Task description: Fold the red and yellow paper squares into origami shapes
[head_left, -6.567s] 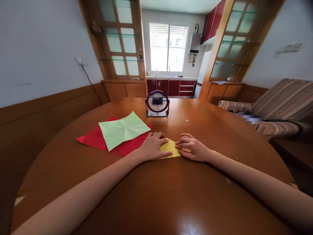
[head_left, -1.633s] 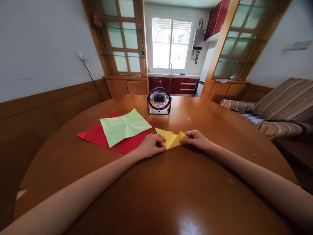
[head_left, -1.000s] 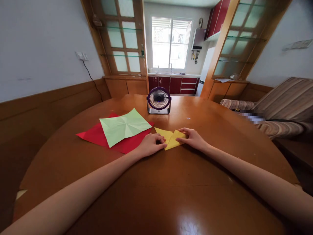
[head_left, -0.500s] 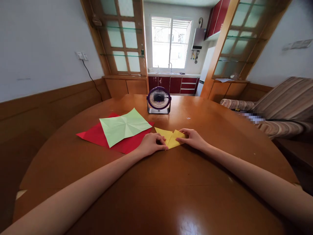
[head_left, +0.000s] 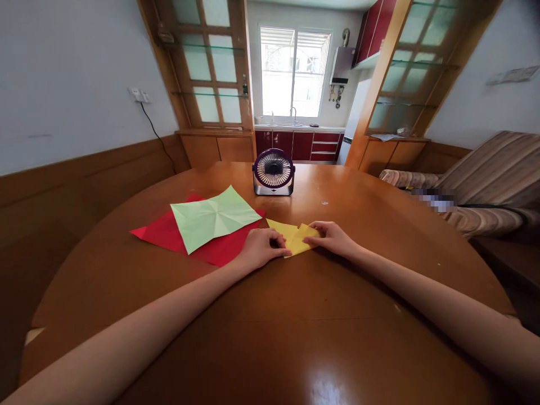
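On glossy wooden table (head_left: 295, 315), left hand (head_left: 259, 248) and right hand (head_left: 333, 239) pressing creased yellow paper (head_left: 295, 239), fingers seemingly flat.

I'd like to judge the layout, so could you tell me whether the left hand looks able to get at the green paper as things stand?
Probably yes: the left hand rests beside the green paper, with only flat red paper between.
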